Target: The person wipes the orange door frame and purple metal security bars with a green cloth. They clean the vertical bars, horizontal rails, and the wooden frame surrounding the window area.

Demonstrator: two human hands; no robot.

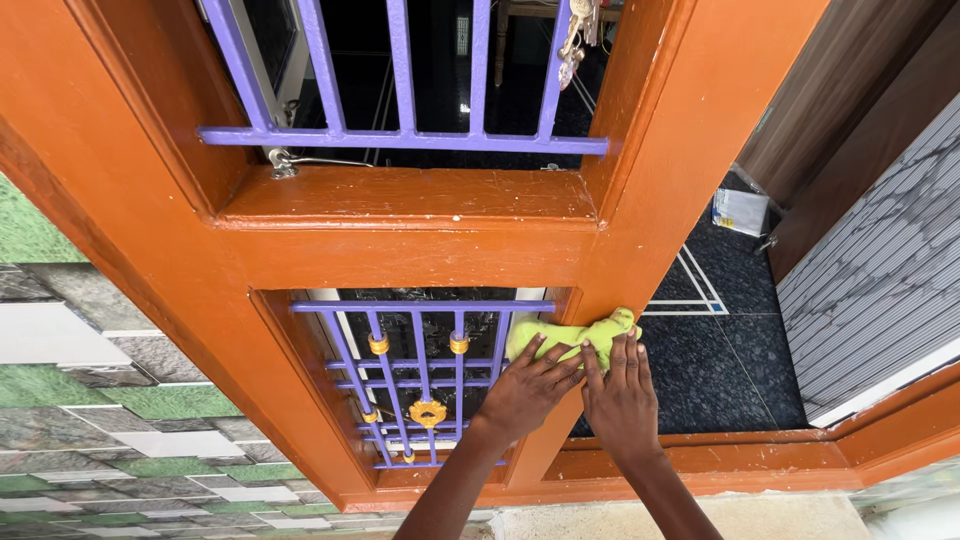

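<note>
In the head view, two forearms are seen rising from the bottom edge, cut off below the elbow. The left hand point(527, 392) and the right hand point(620, 385) are laid side by side, thumbs touching, with the fingers point(552, 365) stretched flat and slightly spread. One yellow-green cloth point(570, 333) is pressed beneath the fingertips against the orange upright post point(655, 190) of a window frame; it is pinned flat rather than gripped. Most of the cloth is shown beyond the fingertips, while its near edge is hidden under both hands.

To the left of the fingers, one lower purple grille point(420, 380) is set in the frame, with four gold ornaments counted on its bars. Beyond the fingertips, a second, upper purple grille point(400, 135) is cut off by the top edge; four upright bars are counted. One metal latch point(285, 162) is seen on the sill below it. A bunch of keys point(577, 35) hangs at the top, hard to make out.

To the right of the fingers, past the post, a small white package point(741, 211) with a blue and yellow patch lies on the dark floor point(720, 360); its label is too small to make out.
</note>
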